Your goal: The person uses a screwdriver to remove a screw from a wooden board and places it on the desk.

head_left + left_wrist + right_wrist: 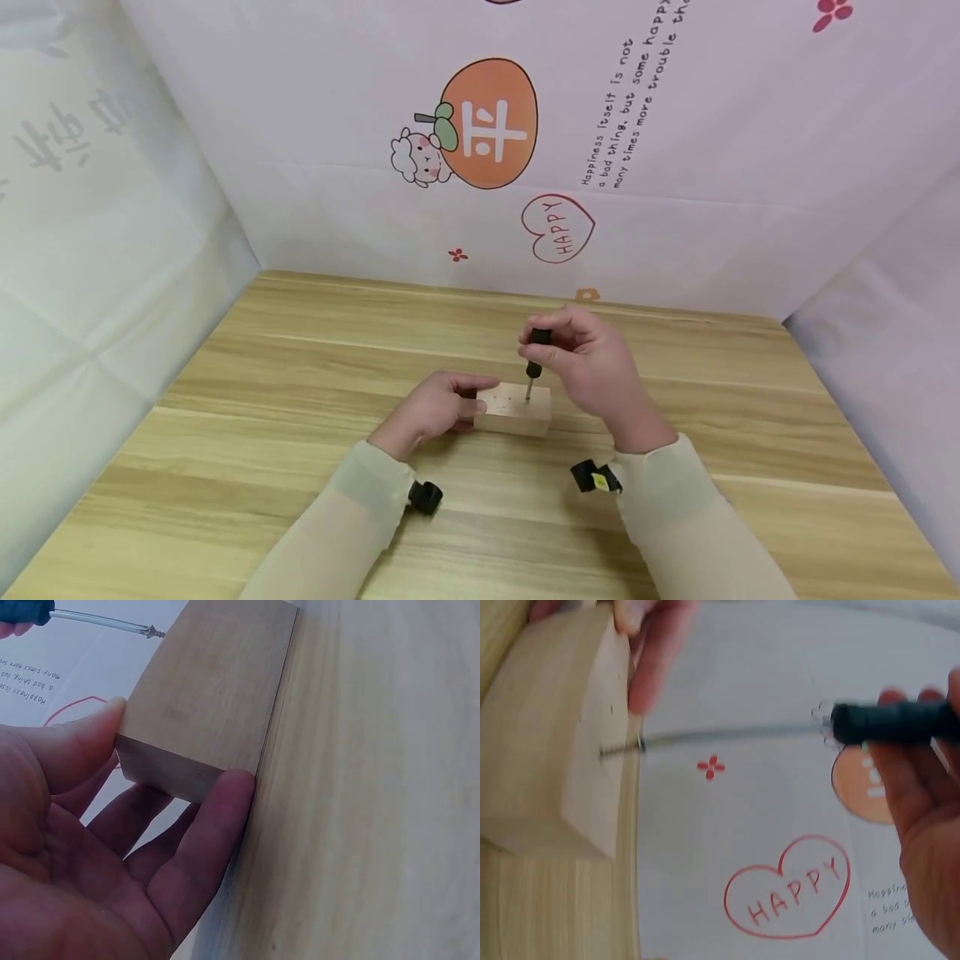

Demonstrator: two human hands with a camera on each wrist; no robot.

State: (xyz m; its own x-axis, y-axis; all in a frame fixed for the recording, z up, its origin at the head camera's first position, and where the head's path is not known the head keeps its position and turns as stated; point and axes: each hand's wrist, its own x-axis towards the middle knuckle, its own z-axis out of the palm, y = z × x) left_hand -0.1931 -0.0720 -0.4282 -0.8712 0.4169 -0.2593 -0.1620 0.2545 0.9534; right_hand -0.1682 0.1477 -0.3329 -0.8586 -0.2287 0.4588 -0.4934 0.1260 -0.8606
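Observation:
On the table lies a pale wooden block [513, 425], with a few small dark holes in its top face. My left hand [435, 410] holds the block's left end, thumb on the top edge and fingers around the end and sides. My right hand [596, 362] grips the black handle of a screwdriver [534, 369] above the block's right part. The shaft stands nearly upright, its tip at the head of a screw [620, 751]. In the right wrist view the screw's threads show above the wood, its point at the top face.
The wood-grain table [285, 467] runs back to a white printed cloth [337, 225] hanging behind it. More white cloth hangs at the left and right sides. A small black camera [426, 497] sits at the left wrist, another camera [596, 477] at the right.

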